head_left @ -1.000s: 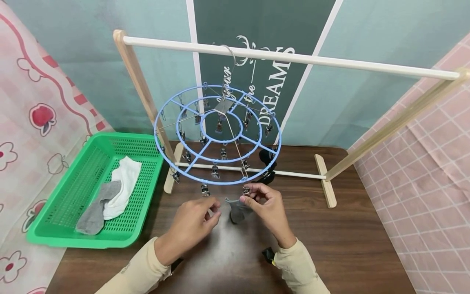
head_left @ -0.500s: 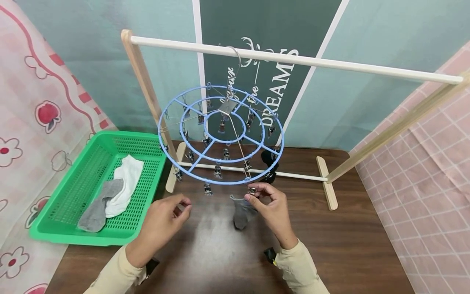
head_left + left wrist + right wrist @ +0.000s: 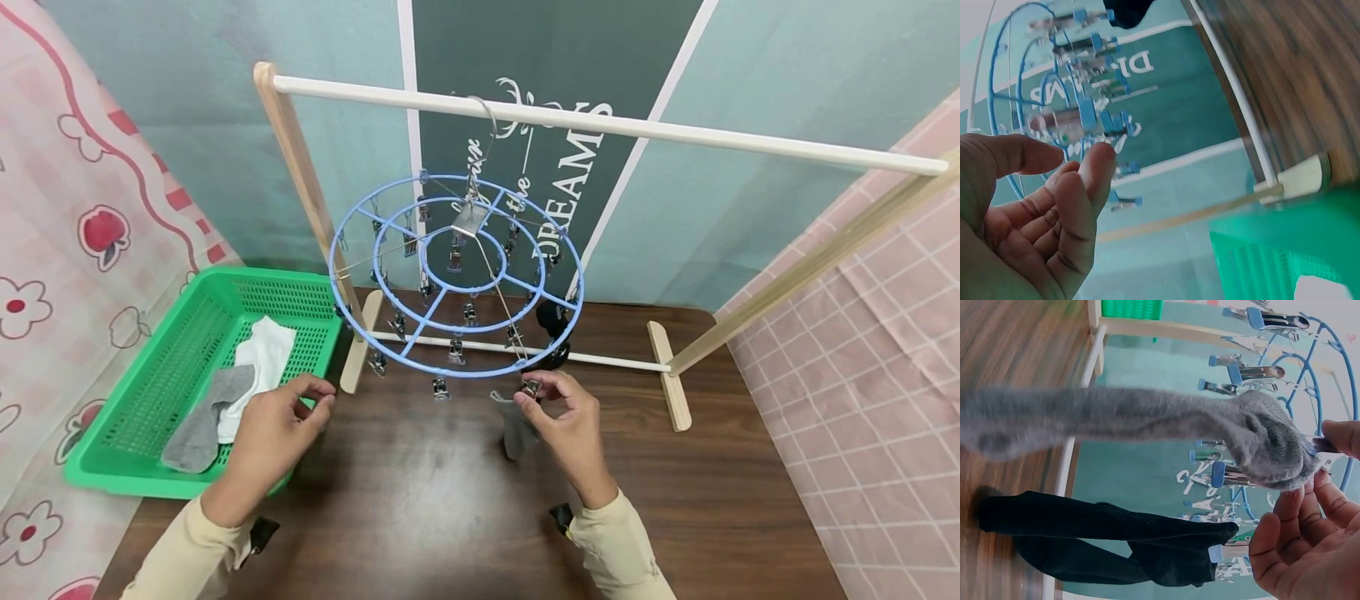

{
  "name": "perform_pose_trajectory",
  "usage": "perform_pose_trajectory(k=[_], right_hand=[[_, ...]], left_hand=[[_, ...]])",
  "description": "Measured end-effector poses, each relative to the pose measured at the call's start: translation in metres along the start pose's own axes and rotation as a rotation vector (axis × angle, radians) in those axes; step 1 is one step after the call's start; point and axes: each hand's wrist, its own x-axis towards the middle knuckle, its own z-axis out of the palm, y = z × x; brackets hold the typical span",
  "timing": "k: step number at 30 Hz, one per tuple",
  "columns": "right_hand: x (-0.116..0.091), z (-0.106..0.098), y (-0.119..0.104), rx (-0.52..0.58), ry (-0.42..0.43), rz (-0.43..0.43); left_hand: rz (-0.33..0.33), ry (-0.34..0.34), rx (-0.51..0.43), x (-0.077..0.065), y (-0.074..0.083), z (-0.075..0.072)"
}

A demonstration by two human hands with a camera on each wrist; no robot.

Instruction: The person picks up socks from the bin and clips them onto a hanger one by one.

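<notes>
My right hand [image 3: 566,433] pinches a metal clip [image 3: 530,387] at the front edge of the blue round clip hanger [image 3: 427,317]. From that clip hangs a grey sock [image 3: 1147,415], its cuff bunched between the clip's jaws in the right wrist view. My left hand [image 3: 273,433] is above the near right side of the green basket [image 3: 86,471], fingers loosely curled with nothing between them. In the basket lie a white sock [image 3: 273,350] and another grey sock [image 3: 198,433]. Black socks [image 3: 1085,519] hang from the hanger's right side.
The hanger hooks over the white top rail [image 3: 600,125] of a wooden-legged stand. Several unused clips dangle from its rings, such as one clip [image 3: 440,388] at the front. The stand's right foot [image 3: 670,375] rests on the brown table [image 3: 450,517].
My left hand has moved left, away from the sock at the clip and over to the basket. The right hand keeps its pinch on the clip, shifting slightly right in view.
</notes>
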Motion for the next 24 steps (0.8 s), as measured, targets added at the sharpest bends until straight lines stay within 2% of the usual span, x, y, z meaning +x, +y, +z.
perform_pose_trajectory(k=[5, 13, 20, 24], right_hand=[[0.001, -0.004, 0.002, -0.016, 0.016, -0.016], [0.004, -0.008, 0.006, -0.028, 0.053, -0.017], [0.007, -0.01, 0.009, -0.054, 0.081, 0.002], [0.009, -0.013, 0.011, -0.065, 0.092, -0.014]], left_hand=[[-0.042, 0.013, 0.01, 0.005, -0.011, -0.009], [-0.075, -0.002, -0.032, 0.014, -0.027, -0.022], [-0.121, 0.014, 0.055, 0.022, -0.047, -0.033], [-0.12, 0.043, 0.116, 0.024, -0.056, -0.038]])
